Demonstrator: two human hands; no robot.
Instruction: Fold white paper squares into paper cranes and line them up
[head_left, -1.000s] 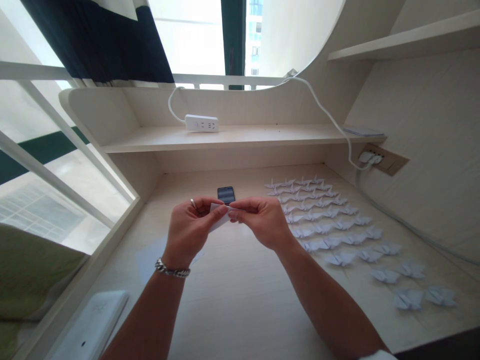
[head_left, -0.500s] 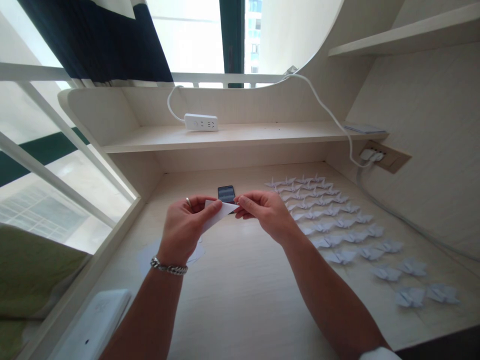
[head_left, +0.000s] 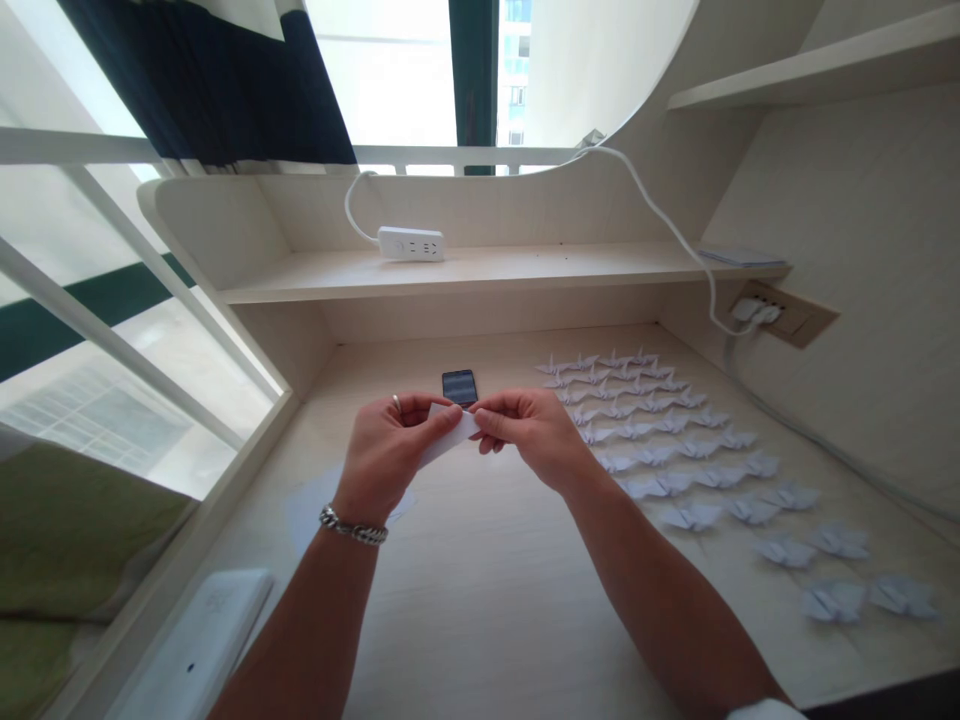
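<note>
A small folded piece of white paper (head_left: 450, 437) is held above the desk between both hands. My left hand (head_left: 394, 445), with a ring and a chain bracelet, pinches its left part between thumb and fingers. My right hand (head_left: 529, 430) pinches the right tip, and its fingertips hide that end. Just beyond the hands a dark phone (head_left: 459, 386) lies on the desk. Partly behind my left wrist, loose white sheets of paper (head_left: 311, 505) lie flat. To the right stand several rows of folded white paper cranes (head_left: 660, 425).
A white power strip (head_left: 411, 244) sits on the shelf (head_left: 510, 272) at the back. Its white cable (head_left: 652, 200) runs to a wall socket (head_left: 784, 312) at the right. At the front left lies a white box-like object (head_left: 199, 640), beside the desk's raised edge.
The hands have come slightly closer together, and my right fingers now cover more of the paper's right tip. The whole view has shifted slightly, so things appear further right.
</note>
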